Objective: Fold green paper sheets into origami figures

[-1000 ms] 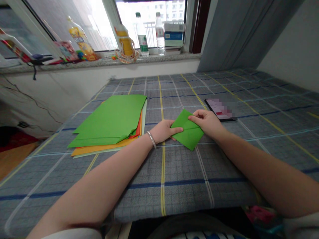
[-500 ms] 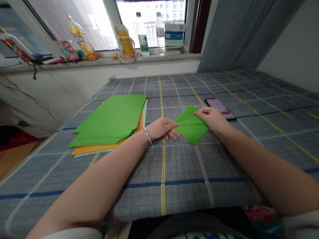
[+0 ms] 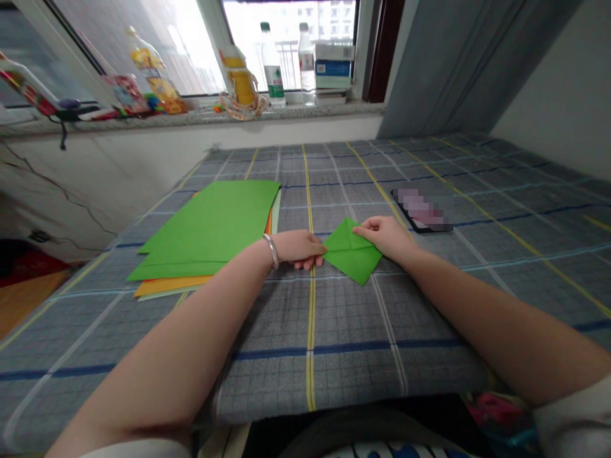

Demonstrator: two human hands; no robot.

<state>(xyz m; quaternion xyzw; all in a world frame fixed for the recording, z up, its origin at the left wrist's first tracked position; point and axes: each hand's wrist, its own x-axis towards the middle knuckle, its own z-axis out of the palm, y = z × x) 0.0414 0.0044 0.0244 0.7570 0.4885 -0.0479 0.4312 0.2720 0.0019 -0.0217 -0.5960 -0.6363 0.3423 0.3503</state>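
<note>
"where's the green folded square point(image 3: 352, 253)?"
"just right of the paper stack point(image 3: 205, 222)."
"fingers?"
"together, touching its corners on both left hand point(image 3: 298, 249) and right hand point(image 3: 384, 238); can't tell if they grip."
"risk?"
"uneven pressure could slip it."

I've shifted the green paper point(image 3: 352, 251) left of where it was. My left hand point(image 3: 296, 249) and right hand point(image 3: 386, 236) moved left with it.

Phone screen point(image 3: 422, 209), blurred past reading
</note>
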